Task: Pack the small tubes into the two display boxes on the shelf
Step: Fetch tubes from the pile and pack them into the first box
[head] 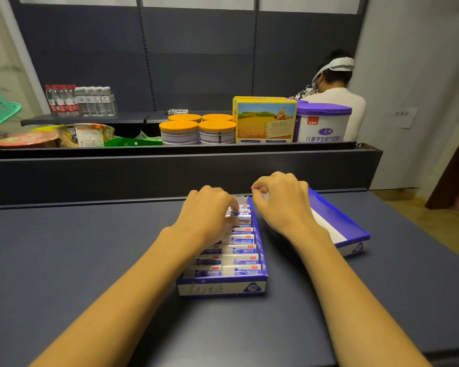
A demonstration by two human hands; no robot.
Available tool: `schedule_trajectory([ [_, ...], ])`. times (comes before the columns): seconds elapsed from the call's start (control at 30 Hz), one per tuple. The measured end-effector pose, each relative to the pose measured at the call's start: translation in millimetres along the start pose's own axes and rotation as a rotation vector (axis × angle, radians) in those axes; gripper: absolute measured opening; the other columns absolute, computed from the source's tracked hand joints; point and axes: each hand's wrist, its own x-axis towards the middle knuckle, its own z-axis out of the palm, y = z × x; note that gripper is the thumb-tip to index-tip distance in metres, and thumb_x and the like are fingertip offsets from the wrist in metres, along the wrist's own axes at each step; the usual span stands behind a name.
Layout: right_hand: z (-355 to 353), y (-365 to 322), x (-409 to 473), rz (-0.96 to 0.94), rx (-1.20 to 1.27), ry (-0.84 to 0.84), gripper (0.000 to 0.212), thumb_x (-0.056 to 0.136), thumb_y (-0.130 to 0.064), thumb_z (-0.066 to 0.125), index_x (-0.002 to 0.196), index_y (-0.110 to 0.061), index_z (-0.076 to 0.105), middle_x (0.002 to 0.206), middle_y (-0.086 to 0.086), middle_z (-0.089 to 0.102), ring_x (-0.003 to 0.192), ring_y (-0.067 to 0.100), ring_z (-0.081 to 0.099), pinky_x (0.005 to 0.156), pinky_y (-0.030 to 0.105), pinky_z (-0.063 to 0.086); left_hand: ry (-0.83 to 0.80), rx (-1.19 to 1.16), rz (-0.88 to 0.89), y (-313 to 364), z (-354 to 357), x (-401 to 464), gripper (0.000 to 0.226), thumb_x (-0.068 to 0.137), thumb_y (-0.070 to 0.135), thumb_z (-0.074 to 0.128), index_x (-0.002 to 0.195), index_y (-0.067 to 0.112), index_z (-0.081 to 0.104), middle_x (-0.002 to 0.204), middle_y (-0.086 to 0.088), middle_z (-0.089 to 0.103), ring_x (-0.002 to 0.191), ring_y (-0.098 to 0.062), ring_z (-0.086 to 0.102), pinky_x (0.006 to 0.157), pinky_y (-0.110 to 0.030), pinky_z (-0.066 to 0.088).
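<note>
Two blue-and-white display boxes lie on the dark shelf top. The near box [221, 287] holds several small white-and-blue tubes [240, 250] laid in two rows. My left hand [208, 210] reaches into its far end, fingertips on a tube there. My right hand [281, 202] hovers with curled fingers over the boxes' shared edge; whether it pinches anything is hidden. The second box [351, 234] lies angled to the right, its visible white floor bare, the rest covered by my right hand.
A raised dark ledge [183, 170] crosses behind the boxes. Beyond it stand orange-lidded cans [196, 132], a yellow carton [265, 121], a purple-lidded tin [323, 123], noodle bowls [83, 135] and water bottles [80, 100]. A person [334, 88] is at the back right.
</note>
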Motion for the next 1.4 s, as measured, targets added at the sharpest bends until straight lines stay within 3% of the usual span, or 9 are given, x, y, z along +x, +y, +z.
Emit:
schedule_trajectory([
  [0.53,1,-2,-1,0.002,-0.008,-0.009,0.031,0.091,-0.042,0.057,0.114,-0.023,0.062,0.114,-0.001,0.063,0.107,0.017,0.055,0.091,0.027,0.037,0.029,-0.091,-0.048,0,0,-4,0.030,0.089,0.039,0.059,0.115,0.025,0.063,0.117,0.002,0.061,0.105,-0.016,0.056,0.084,-0.025,0.042],
  [0.87,-3,-9,-3,-0.052,0.013,-0.003,0.025,0.093,-0.038,0.054,0.111,-0.023,0.064,0.112,0.000,0.063,0.105,0.016,0.053,0.086,0.025,0.030,0.107,-0.072,-0.140,-7,-7,-18,0.031,0.088,0.038,0.062,0.117,0.026,0.061,0.118,0.004,0.065,0.107,-0.015,0.058,0.094,-0.034,0.046],
  [1.0,-11,-16,-4,-0.101,0.017,0.000,0.025,0.095,-0.036,0.052,0.113,-0.023,0.064,0.114,0.001,0.062,0.107,0.017,0.052,0.089,0.028,0.034,0.171,-0.034,-0.200,-16,-16,-31,0.025,0.091,0.032,0.059,0.115,0.026,0.063,0.117,0.004,0.065,0.106,-0.016,0.058,0.093,-0.034,0.046],
  [1.13,-20,-42,-8,-0.229,-0.026,0.001,0.027,0.096,-0.034,0.049,0.117,-0.022,0.063,0.115,0.002,0.061,0.108,0.017,0.051,0.092,0.034,0.036,0.197,0.031,-0.260,-34,-32,-54,0.022,0.092,0.030,0.057,0.111,0.023,0.063,0.112,0.000,0.066,0.101,-0.020,0.060,0.084,-0.033,0.044],
  [1.4,-26,-145,-40,-0.454,0.009,0.001,0.028,0.097,-0.031,0.046,0.121,-0.024,0.059,0.114,0.002,0.059,0.109,0.021,0.049,0.090,0.036,0.036,0.255,0.069,-0.357,-90,-64,-129,0.022,0.092,0.028,0.055,0.112,0.023,0.064,0.111,-0.001,0.067,0.102,-0.023,0.059,0.088,-0.039,0.048],
])
